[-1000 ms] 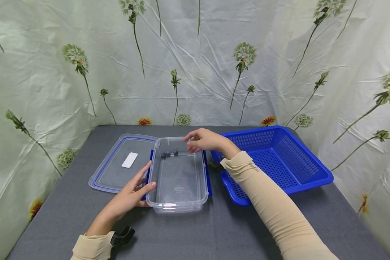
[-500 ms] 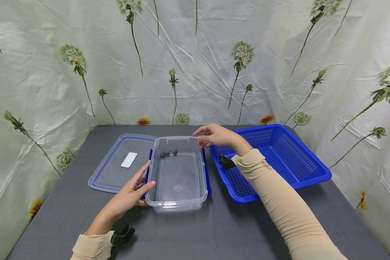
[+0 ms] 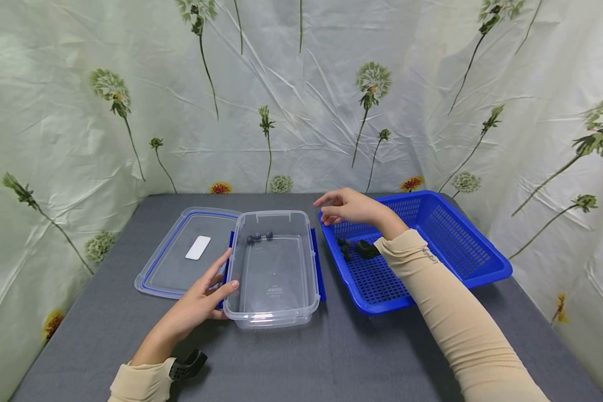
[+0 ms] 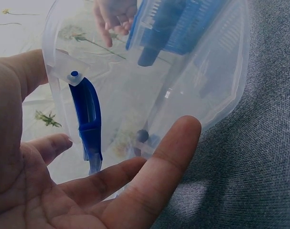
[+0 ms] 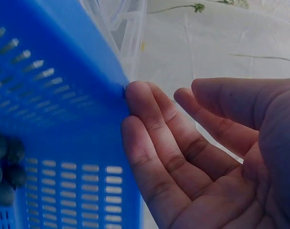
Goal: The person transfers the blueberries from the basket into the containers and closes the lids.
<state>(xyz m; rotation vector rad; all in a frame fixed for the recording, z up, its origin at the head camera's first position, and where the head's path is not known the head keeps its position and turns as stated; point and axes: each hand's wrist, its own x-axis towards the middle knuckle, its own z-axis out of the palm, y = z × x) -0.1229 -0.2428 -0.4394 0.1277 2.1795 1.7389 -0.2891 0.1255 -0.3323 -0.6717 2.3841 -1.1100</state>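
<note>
A clear plastic food container [image 3: 271, 315] with blue side latches stands mid-table. Three blueberries [image 3: 257, 237] lie at its far end. My left hand [image 3: 198, 298] holds its left side, with the thumb hooked over the rim and the fingers along the outer wall beside the latch [image 4: 87, 114]. My right hand [image 3: 354, 207] hovers over the near-left corner of a blue slotted basket [image 3: 372, 307], fingers loosely bent and nothing between them. In the right wrist view its fingertips are right at the basket wall. Several more blueberries [image 5: 5, 167] lie together inside the basket.
The container's lid [image 3: 153, 279], with a blue seal, lies flat on the grey table [image 3: 281, 368] left of the container. It bears a white rectangle [image 3: 198, 247]. A flower-print curtain [image 3: 301, 100] hangs behind and on both sides.
My right hand has moved right, from over the container's far end to over the basket's left edge. The left hand stays on the container; the berries in it look unchanged.
</note>
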